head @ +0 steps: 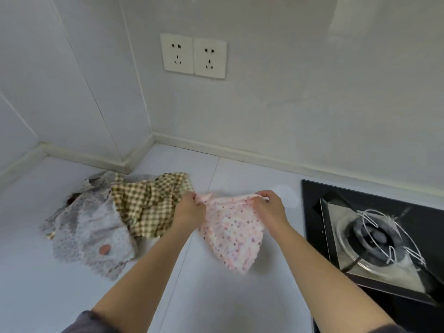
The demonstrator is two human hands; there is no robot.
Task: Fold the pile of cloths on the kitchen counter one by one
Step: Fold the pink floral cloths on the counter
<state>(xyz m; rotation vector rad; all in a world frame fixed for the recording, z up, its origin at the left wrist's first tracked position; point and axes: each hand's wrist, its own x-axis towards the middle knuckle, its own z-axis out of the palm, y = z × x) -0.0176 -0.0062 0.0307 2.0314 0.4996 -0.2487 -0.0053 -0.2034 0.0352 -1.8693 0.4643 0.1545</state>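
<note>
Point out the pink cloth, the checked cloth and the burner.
pink cloth (231, 233): head view, its dotted middle.
checked cloth (144, 203): head view, its crumpled middle.
burner (379, 236): head view, its dark centre.

Soft matt pink cloth (233, 234) on a smooth, glossy counter (216, 296); at three o'clock, a glossy hob (310, 212) with shiny metal tray (336, 236).

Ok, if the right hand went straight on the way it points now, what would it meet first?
The right hand grips the pink cloth at its far edge. Beyond lies bare counter, then probably the raised strip at the wall's foot, though depth is unclear.
</note>
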